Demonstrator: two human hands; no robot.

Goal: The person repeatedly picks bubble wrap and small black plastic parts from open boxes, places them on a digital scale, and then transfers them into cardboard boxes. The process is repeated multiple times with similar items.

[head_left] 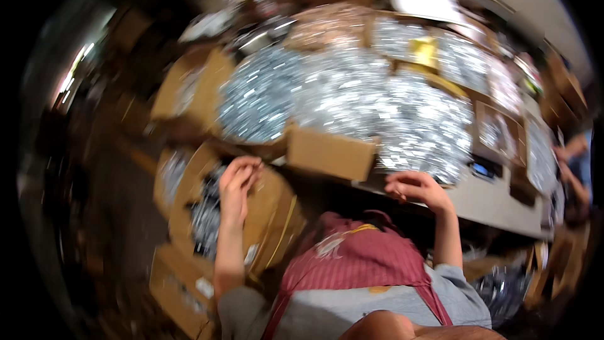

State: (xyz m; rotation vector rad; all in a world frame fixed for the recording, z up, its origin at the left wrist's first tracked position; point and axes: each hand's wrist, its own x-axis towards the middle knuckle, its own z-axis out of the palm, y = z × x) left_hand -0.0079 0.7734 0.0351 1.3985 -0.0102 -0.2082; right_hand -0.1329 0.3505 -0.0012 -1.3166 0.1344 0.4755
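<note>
Above an open cardboard box (pixel 267 198) at the left, my left hand (pixel 238 182) hangs with loosely bent fingers and nothing visible in it. Black and clear plastic-looking pieces (pixel 206 217) lie in that box. My right hand (pixel 418 189) is raised at the table's front edge, fingers half stretched and apart, with no held thing showing. Just beyond it spreads a heap of shiny silver pieces (pixel 428 129), too blurred to name. A small brown carton (pixel 330 154) stands between the hands, at the front of the table.
More shiny heaps, one bluish (pixel 261 97) and one coppery (pixel 330 24), cover the table behind. A yellow piece (pixel 423 51) stands among them. A dark phone-like device (pixel 483 170) lies on the grey tabletop (pixel 503 204). Another person's arm (pixel 572 170) shows at far right.
</note>
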